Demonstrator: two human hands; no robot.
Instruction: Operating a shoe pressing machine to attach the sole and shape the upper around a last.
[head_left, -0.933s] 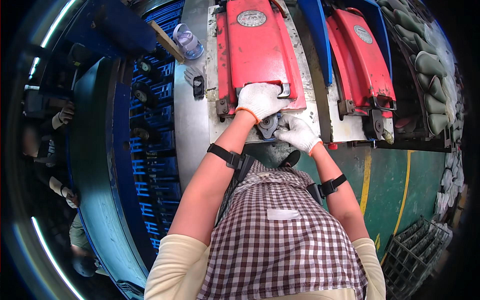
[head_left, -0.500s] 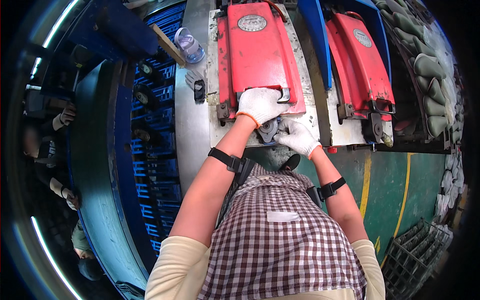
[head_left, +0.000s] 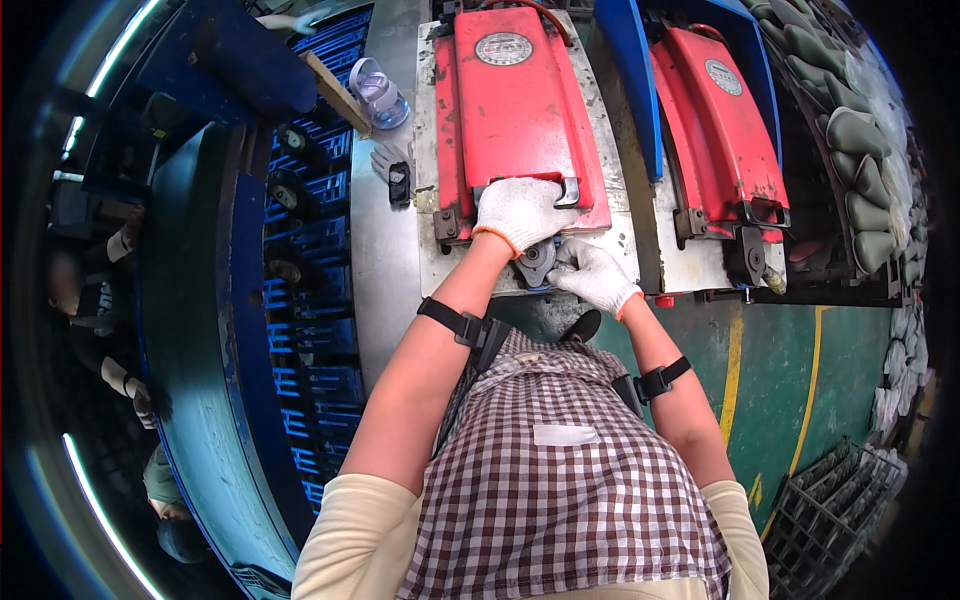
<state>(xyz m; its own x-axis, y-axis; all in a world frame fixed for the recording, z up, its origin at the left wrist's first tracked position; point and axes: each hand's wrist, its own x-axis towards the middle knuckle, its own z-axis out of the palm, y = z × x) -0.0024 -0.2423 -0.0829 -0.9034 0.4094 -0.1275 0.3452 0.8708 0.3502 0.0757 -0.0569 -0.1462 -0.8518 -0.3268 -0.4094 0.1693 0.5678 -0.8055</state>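
In a white knit glove, my left hand [head_left: 522,212] is closed round the black handle [head_left: 568,191] at the near end of a red machine cover [head_left: 515,110]. The cover lies lowered on a pale metal base plate [head_left: 430,262]. Just below and to the right, my right hand [head_left: 597,272], gloved the same way, is closed at the side of a grey metal latch [head_left: 537,262]. Its fingers hide the part of the latch that they grip. A neighbouring red cover [head_left: 722,120] has its own dark latch [head_left: 747,258], which neither hand touches.
Left of the machine, a clear bottle [head_left: 380,95], a grey glove [head_left: 385,157] and a small black object [head_left: 399,184] rest on a metal bench. Further left runs a blue conveyor [head_left: 310,270], with co-workers beyond. Grey-green moulded pieces [head_left: 858,133] fill a rack at the right; a wire crate [head_left: 825,510] stands on the floor.
Both my hands keep their place on the handle and the latch. Dark pieces on the conveyor have shifted slightly, and another person's gloved hand has appeared at the top left.
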